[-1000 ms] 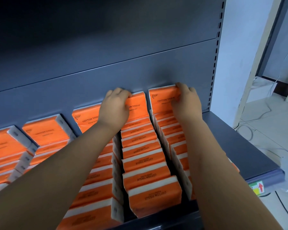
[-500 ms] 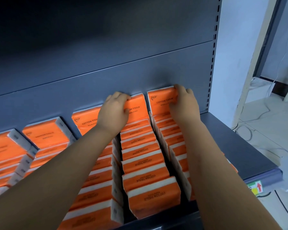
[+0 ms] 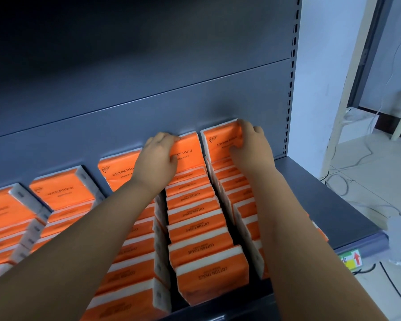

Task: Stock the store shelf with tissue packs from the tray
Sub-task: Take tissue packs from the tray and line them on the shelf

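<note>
Grey back panel (image 3: pixel 148 100) fills your view from 9 through 1 o'clock. The shelf deck (image 3: pixel 322 193) runs below it, bare metal showing at 4 o'clock. The orange tissue packs (image 3: pixel 195 230) sit in front-to-back rows on the deck, from 9 round to 5 o'clock, each row ending in a pack leaned against the panel. Both your forearms reach in from 6 and 7 o'clock to the two right-most rows. Your left hand (image 3: pixel 156 158), just above centre, grips the left rear pack (image 3: pixel 188 151), with its fingers hooked over the top edge and its thumb on the orange face. Your right hand (image 3: pixel 250 147), at 1 o'clock from centre, grips the right rear pack (image 3: pixel 220 142) the same way at its top right corner. The two rear packs stand side by side with a narrow gap between them. Cables (image 3: pixel 347 181) lie on the floor at 3 o'clock. A price label (image 3: pixel 352 260) with a red arrow sits on the deck's front lip at 4 o'clock.
</note>
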A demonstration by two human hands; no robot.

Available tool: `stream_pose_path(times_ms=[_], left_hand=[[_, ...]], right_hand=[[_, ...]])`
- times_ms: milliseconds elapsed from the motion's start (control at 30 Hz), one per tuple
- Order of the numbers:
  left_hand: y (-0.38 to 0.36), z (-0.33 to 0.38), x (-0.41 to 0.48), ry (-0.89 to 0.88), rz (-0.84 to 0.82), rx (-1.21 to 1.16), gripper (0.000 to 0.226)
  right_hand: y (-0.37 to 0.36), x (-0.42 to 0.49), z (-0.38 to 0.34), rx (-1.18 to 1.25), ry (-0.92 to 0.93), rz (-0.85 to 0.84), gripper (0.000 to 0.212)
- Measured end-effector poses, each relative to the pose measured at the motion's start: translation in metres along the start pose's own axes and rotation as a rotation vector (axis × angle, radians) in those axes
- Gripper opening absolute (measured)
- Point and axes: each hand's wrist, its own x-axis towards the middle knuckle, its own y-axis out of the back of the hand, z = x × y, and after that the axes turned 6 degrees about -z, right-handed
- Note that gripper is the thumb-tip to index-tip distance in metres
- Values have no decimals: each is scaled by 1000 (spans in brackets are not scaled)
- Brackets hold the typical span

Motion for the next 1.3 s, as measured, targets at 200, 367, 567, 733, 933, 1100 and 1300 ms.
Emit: stream_pose_path(times_ms=[200, 367, 567, 733, 933, 1100, 1300], left_hand=[[4, 1, -1, 4, -42, -14, 50], [8, 3, -2, 22, -64, 6, 52], [9, 6, -9, 0, -84, 19, 57], [19, 11, -14, 16, -66, 90, 58], [40, 22, -25, 105, 93, 213, 53], [54, 21, -64, 192, 114, 246, 62], [83, -4, -130, 328, 107, 349, 68]], right_hand=[[3, -3, -5, 9, 25, -20, 68], [0, -11, -16, 16, 81, -103, 69], [0, -14, -18, -42, 71, -144, 73], [2, -21, -25, -125, 84, -188, 79], [7, -28, -44, -291, 104, -173, 38], [0, -49, -83, -272, 210, -207, 45], [-33, -87, -129, -242, 368, -248, 52]])
